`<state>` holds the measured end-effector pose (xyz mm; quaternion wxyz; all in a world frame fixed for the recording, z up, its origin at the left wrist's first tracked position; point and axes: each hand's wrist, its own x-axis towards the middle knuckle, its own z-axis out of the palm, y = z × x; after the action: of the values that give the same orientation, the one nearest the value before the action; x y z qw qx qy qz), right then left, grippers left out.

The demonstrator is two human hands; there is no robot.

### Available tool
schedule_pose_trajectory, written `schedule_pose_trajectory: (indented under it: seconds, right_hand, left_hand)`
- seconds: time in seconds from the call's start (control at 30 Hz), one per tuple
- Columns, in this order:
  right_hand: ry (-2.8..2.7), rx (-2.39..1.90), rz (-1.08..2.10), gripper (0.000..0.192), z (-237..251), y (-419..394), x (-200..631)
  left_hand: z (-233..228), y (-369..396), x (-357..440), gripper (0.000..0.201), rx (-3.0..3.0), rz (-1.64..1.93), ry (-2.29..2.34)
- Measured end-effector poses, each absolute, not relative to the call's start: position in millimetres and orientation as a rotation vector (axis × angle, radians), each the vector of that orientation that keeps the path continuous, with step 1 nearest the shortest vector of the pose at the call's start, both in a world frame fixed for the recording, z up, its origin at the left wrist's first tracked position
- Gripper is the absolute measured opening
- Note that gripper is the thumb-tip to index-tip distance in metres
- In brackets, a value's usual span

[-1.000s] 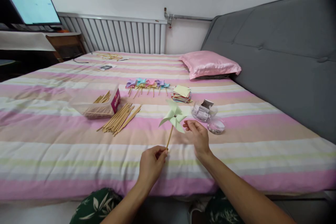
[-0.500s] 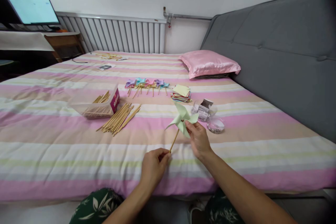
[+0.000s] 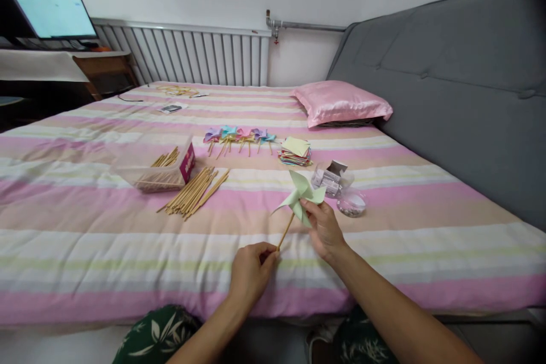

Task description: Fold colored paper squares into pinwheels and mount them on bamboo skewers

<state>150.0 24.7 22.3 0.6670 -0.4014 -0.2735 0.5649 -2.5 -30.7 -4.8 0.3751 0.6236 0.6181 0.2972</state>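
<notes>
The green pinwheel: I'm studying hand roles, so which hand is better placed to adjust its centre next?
Probably the right hand: its fingers are already by the centre of the green pinwheel, while the left hand grips the stick below.

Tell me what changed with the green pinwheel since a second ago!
The green pinwheel moved right, its stick leaning further over. The right hand, beside it before, now touches it near the middle. The left hand still holds the stick. The loose sticks, paper stack and other pinwheels stayed put.
</notes>
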Motion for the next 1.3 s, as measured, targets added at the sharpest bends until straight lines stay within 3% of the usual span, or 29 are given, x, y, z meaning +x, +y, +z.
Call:
schedule_pose_trajectory:
  seconds: [1.07, 1.3]
  right_hand:
    - [-0.783, -0.817, 1.294, 0.022, 14.0, 25.5, 151.7]
    - [-0.875, -0.857, 1.287, 0.035, 8.2, 24.8, 155.6]
  left_hand:
    - [-7.9, -30.5, -5.5, 0.022, 1.621, 0.813, 1.537]
    - [-10.4, -23.8, -8.0, 0.022, 1.398, 0.963, 1.467]
